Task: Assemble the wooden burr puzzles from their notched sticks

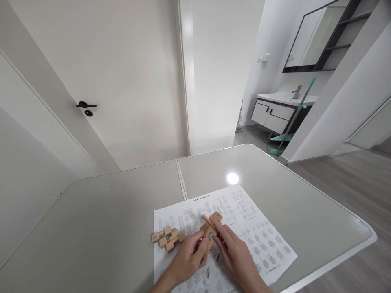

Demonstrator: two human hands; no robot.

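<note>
Pieces, wooden: over the sheet, pinched between your left hand and right hand, together, apparently to steady the fit. Blocks: left of your hands, presumably for reach. Sheet: printed, flat on the desk, probably for viewing.

Tan wooden pieces meet at angles above printed paper.
</note>
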